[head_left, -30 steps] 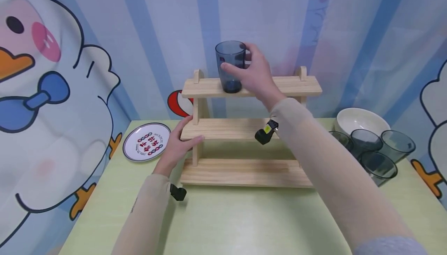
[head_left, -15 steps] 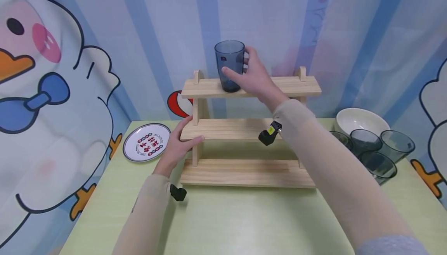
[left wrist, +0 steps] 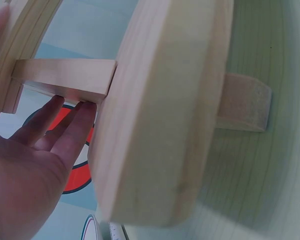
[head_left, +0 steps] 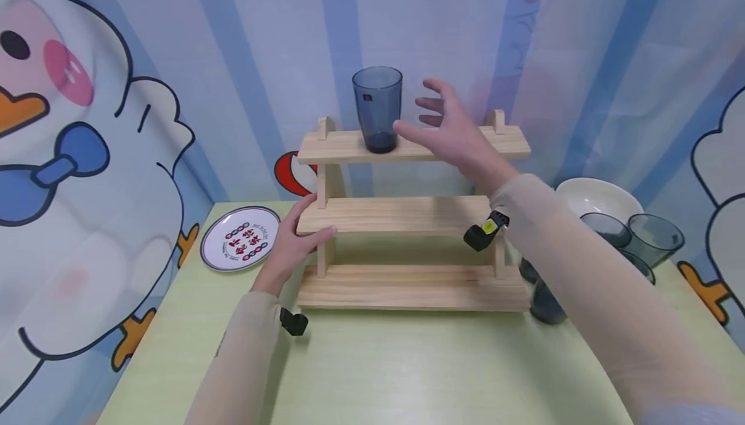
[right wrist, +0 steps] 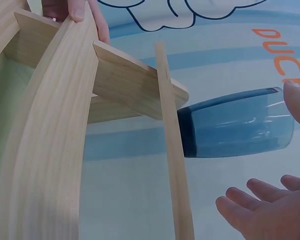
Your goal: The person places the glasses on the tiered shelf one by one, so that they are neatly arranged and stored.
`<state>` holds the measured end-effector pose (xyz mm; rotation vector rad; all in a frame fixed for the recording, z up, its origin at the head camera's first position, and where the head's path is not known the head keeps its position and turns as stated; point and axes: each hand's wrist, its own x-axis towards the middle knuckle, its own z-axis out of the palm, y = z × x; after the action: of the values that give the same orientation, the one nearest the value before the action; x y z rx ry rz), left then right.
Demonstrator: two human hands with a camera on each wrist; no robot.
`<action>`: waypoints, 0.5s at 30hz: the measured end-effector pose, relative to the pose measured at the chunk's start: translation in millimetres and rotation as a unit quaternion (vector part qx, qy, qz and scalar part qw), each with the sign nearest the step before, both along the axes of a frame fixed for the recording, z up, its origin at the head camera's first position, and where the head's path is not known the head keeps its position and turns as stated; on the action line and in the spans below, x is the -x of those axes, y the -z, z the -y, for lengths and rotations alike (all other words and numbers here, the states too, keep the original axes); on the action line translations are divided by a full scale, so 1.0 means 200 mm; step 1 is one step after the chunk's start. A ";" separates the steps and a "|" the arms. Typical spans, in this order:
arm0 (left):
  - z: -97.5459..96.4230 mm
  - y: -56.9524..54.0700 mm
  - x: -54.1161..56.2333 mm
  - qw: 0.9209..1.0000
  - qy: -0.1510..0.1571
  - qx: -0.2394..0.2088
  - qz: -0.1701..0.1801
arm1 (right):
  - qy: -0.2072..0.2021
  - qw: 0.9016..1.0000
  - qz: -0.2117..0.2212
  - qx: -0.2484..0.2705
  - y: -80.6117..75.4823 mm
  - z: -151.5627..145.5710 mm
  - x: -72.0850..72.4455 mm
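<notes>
A transparent blue drinking glass (head_left: 378,111) stands upright on the top tier of a three-tier wooden shelf rack (head_left: 401,215), left of its middle. My right hand (head_left: 456,130) is just right of the glass, fingers spread and apart from it. The right wrist view shows a gap between that hand (right wrist: 275,207) and the glass (right wrist: 237,125). My left hand (head_left: 288,244) grips the left end of the middle tier, thumb in front. In the left wrist view its fingers (left wrist: 75,130) touch the rack's side upright.
A white plate (head_left: 240,239) with red print lies left of the rack on the light green table (head_left: 431,367). At the right stand a white bowl (head_left: 599,197) and several dark glasses (head_left: 656,240), partly hidden by my right forearm. A printed cloth backdrop (head_left: 279,56) hangs behind.
My right hand has let go of the glass and moved right, away from it. The glass stays on the top tier. My left hand keeps its grip on the rack.
</notes>
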<state>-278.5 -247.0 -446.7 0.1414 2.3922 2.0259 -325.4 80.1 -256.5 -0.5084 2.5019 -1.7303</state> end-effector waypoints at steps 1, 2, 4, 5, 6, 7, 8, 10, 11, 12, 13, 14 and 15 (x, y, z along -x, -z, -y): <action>0.00 0.00 0.00 1.000 0.000 0.001 0.000 | -0.002 1.000 -0.003 0.000 0.00 -0.02 -0.01; 0.00 0.00 0.00 1.000 0.001 0.001 0.000 | -0.003 1.000 -0.003 -0.002 -0.01 -0.04 -0.02; 0.00 0.00 0.00 1.000 -0.001 0.001 -0.002 | -0.006 1.000 -0.007 -0.005 -0.01 -0.07 -0.05; 0.01 0.00 0.00 1.000 -0.002 0.002 -0.004 | -0.008 1.000 -0.008 -0.008 -0.01 -0.09 -0.07; 0.01 0.00 0.00 1.000 -0.001 0.002 -0.005 | -0.009 1.000 -0.012 -0.011 -0.01 -0.11 -0.08; 0.01 0.00 0.00 1.000 -0.002 0.004 -0.006 | -0.012 1.000 -0.014 -0.012 -0.01 -0.13 -0.10; 0.01 0.00 0.00 1.000 -0.003 0.004 -0.007 | -0.014 1.000 -0.017 -0.013 -0.01 -0.15 -0.12; 0.01 0.01 0.00 1.000 -0.004 0.005 -0.009 | -0.016 0.999 -0.025 -0.014 0.00 -0.19 -0.15; 0.01 0.01 0.00 1.000 -0.002 0.005 -0.010 | -0.018 0.999 -0.030 -0.011 0.00 -0.21 -0.16; 0.01 0.01 0.00 1.000 -0.001 0.005 -0.010 | -0.020 0.999 -0.035 -0.008 0.01 -0.23 -0.17; 0.01 0.01 0.00 1.000 0.000 0.005 -0.011 | -0.020 0.999 -0.041 -0.009 0.01 -0.26 -0.18; 0.01 0.01 0.01 1.000 0.000 0.005 -0.012 | -0.021 0.999 -0.046 -0.010 0.01 -0.28 -0.19; 0.01 0.01 0.01 1.000 0.001 0.005 -0.013 | -0.021 0.998 -0.050 -0.013 0.02 -0.30 -0.20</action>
<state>-280.2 -249.0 -449.4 0.1698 2.4147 2.0245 -284.4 140.9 -260.1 -0.6581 2.5567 -1.6959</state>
